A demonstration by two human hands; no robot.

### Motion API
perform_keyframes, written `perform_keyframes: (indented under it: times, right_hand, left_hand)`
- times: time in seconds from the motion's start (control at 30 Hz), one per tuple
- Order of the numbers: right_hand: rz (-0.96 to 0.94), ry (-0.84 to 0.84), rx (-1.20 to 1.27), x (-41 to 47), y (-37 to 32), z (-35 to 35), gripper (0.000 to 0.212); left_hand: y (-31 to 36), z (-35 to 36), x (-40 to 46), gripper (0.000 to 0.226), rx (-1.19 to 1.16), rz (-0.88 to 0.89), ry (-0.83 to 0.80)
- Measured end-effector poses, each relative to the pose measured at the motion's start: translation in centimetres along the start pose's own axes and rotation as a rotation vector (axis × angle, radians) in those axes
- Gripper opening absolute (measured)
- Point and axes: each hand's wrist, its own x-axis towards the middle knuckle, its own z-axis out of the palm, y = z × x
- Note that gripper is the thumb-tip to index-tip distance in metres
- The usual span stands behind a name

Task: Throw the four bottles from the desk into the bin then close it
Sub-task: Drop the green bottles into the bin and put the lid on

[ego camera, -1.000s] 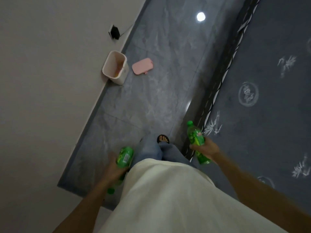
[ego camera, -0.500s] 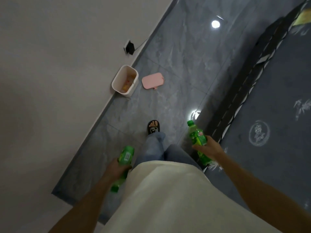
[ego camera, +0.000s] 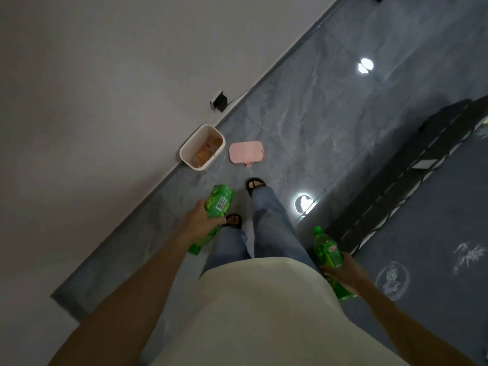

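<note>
Now bin [ego camera: 202, 147] much nearer than a second ago, open by wall, orange items inside; pink lid [ego camera: 246, 152] on floor just beside. Left hand [ego camera: 198, 222] grasps green bottle [ego camera: 218, 200], swung forward; right hand [ego camera: 343, 273] clenches second bottle [ego camera: 327, 250] at hip. Drop seems imminent.

One head-worn wide-angle view looks steeply down the person's front at the floor [ego camera: 330, 133], rolled so the wall [ego camera: 105, 101] fills the 10 o'clock side. Hands sit close below; the bin [ego camera: 202, 147] lies farther, toward 12 o'clock.
</note>
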Motion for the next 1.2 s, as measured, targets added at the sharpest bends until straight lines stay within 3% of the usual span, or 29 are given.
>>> perform_keyframes:
  times: [0.13, 0.27, 0.53, 0.8, 0.97, 1.1, 1.2]
  right_hand:
    - [-0.076, 0.013, -0.157, 3.6, -5.8, -6.0, 0.08]
    - [-0.258, -0.027, -0.304, 6.1, -14.5, -9.9, 0.077]
    - [-0.545, -0.043, -0.461, 9.3, -30.2, -8.8, 0.078]
    - [-0.776, 0.05, -0.661, 17.8, -42.5, -1.1, 0.076]
    - [-1.025, 0.155, -0.929, 26.1, -49.9, 5.2, 0.068]
    - [-1.232, 0.3, -1.104, 32.7, -55.2, 11.1, 0.068]
    - [-1.344, 0.319, -1.175, 36.6, -58.5, 15.4, 0.073]
  left_hand:
    - [-0.1, 1.6, 1.0, 0.069, -0.162, -0.068, 0.03]
    - [-2.4, 4.1, -0.2, 0.077, -0.271, -0.255, 0.06]
    - [-5.9, 9.0, -1.0, 0.078, -0.512, -0.512, 0.049]
    - [-6.1, 8.4, 13.0, 0.061, -0.697, -0.362, 0.212]
    - [-6.3, 7.8, 25.2, 0.072, -0.797, -0.252, 0.359]
    - [-7.5, 9.4, 33.1, 0.059, -0.867, -0.177, 0.446]
    - [-8.8, 10.6, 37.7, 0.05, -0.892, -0.131, 0.504]
